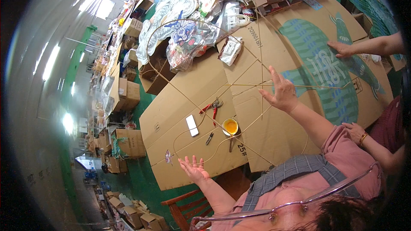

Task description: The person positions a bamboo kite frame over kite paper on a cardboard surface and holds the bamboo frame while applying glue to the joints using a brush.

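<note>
Places are given from the small yellow-filled bowl [230, 127]. Up and to its right, a thin rod frame [241, 84] meets the person's right hand [280, 90], its rods too fine to tell which the fingers touch. At lower left, contact between the left hand [195, 170] and the frame's curve is equally unclear. Well right of the bowl, a co-worker's maroon garment [389, 122] runs off into the dark rim. Below and left, a wooden chair [174, 214] is cut off by the lower edge. Far left, stacked goods [109, 79] are too small to tell; at upper left, glare blurs the plastic bags' [184, 45] contents.
</note>
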`<state>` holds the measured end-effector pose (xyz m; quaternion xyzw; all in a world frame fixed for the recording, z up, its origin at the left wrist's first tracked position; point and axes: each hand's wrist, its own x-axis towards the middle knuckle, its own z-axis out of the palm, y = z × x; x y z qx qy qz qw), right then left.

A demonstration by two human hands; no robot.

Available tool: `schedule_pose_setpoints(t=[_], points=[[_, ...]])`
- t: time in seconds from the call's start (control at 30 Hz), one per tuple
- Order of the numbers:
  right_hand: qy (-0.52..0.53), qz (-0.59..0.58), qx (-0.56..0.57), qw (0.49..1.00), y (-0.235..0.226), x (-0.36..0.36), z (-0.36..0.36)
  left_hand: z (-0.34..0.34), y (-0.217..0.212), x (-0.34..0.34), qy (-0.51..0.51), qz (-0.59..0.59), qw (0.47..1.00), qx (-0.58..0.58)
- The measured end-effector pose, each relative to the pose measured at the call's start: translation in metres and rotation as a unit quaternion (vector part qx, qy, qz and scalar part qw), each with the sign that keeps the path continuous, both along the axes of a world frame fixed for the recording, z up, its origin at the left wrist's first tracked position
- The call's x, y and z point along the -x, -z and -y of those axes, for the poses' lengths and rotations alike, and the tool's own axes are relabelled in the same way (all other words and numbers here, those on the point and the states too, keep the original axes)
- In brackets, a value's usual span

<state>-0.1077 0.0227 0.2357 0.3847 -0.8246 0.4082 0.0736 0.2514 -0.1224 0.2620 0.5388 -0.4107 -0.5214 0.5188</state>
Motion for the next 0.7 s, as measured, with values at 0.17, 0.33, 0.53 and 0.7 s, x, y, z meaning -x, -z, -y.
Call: schedule_pose_setpoints(t=[0.17,0.33,0.53,0.7], points=[[0.000,-0.008,-0.001,1.000,0.0008,0.0016,-0.0003,0.0002,0.0014,-0.0001,0.005,-0.005,1.000,0.006],[0.000,-0.026,-0.008,1.000,0.0044,0.0022,-0.0014,-0.0009,0.0022,-0.0012,0.009,-0.011,1.000,0.010],[0.004,-0.047,-0.024,0.999,0.0061,0.0010,-0.0024,-0.0026,0.0003,-0.0008,0.005,-0.007,1.000,0.002],[0.003,-0.032,-0.030,0.999,0.0055,0.0008,0.0018,0.0002,0.0008,-0.0018,0.002,-0.014,1.000,0.002]])
